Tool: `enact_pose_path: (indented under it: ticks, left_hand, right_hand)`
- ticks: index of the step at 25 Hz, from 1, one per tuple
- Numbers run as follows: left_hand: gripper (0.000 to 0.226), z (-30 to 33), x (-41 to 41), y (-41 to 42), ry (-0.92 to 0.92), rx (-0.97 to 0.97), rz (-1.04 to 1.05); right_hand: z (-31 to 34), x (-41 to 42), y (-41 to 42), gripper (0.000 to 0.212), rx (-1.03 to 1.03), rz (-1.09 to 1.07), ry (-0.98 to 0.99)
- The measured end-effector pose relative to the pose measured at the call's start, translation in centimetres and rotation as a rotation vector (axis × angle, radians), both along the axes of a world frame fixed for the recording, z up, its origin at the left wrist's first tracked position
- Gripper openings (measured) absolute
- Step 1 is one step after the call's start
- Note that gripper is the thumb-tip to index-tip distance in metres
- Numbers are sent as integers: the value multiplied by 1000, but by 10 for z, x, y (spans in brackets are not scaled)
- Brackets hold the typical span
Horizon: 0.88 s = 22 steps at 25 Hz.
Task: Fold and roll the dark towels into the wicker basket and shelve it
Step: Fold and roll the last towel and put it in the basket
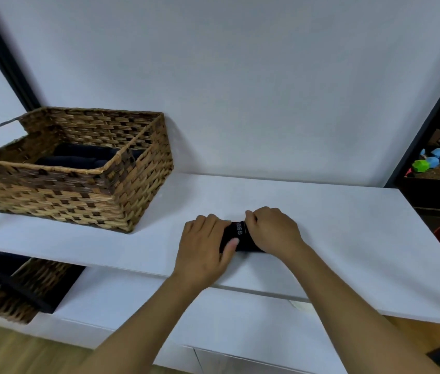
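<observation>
Both hands hold a dark rolled towel on the white bench, right of the wicker basket. Left hand curls over it; right hand pinches its far edge. The roll seems to lie left-to-right. A loosened grip could let it unroll.

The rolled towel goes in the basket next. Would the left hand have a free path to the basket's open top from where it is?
Probably yes. The left hand grips the rolled towel; only bare white tabletop lies between it and the wicker basket, whose top is open.

Head view, close, down over countertop
</observation>
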<state>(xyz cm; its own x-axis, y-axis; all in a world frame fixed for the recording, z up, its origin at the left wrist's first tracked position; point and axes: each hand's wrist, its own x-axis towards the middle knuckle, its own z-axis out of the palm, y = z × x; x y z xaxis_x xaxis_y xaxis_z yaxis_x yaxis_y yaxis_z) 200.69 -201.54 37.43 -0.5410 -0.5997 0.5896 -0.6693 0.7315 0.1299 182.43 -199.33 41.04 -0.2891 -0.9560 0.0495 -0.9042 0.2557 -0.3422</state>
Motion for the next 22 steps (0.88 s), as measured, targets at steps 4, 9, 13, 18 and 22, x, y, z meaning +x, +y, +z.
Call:
enact_pose_path:
  ticks: [4,9,13,18,22]
  left_hand:
    - [51,9,6,-12,-149,167,-25]
    - [43,47,-2,-40,-319,516,-16]
    - [53,59,-16,-38,-391,585,81]
    - [47,51,-23,30,-295,462,174]
    - [30,55,-4,88,108,776,73]
  right_hand:
    - [7,-13,-22,45,141,7,-187]
    - [-17,5,-2,32,-266,-110,-27]
    - [-31,20,35,25,-370,-186,-75]
    - [-15,31,78,35,-249,-179,-589]
    - [6,52,120,27,-192,-154,-987]
